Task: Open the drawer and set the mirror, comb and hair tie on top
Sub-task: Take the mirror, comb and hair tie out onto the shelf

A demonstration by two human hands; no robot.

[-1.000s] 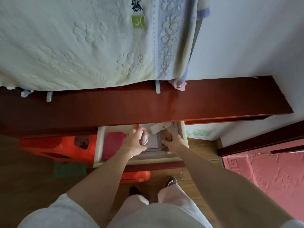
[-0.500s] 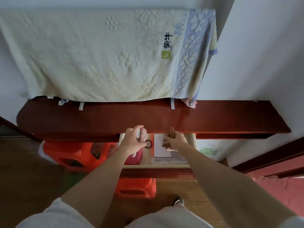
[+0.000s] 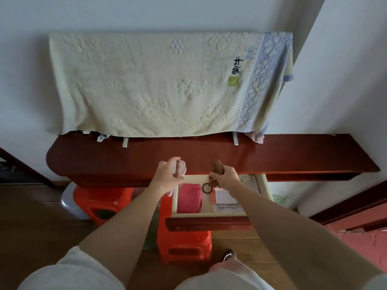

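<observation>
- Drawer: pulled out toward the near side from under the dark red tabletop. The opening step is judged complete.
- Left hand: closed around the round pink hand mirror. The mirror head is above the near edge of the tabletop; the handle runs down behind the palm. Whether the mirror touches the wood cannot be told.
- Right hand: fingers pinched on the brown wooden comb. The comb's upper end is over the tabletop's near edge and its toothed lower end is over the open drawer. It is judged not yet set down.
- Hair tie: a black loop lying on the drawer floor, just right of a pink box and just below the comb. Neither hand touches it.
- Other drawer contents: white papers on the right side, under the right forearm.
- Progress, as a judgement: one of four steps is finished, two items are lifted and at the point of placement, and one item is untouched.
- Remaining: lay the mirror and the comb flat on the tabletop, release both, then reach back into the drawer for the hair tie and set it on top as well.
- Free surface: the tabletop is bare on both sides of the hands, in front of the hanging towel.
</observation>
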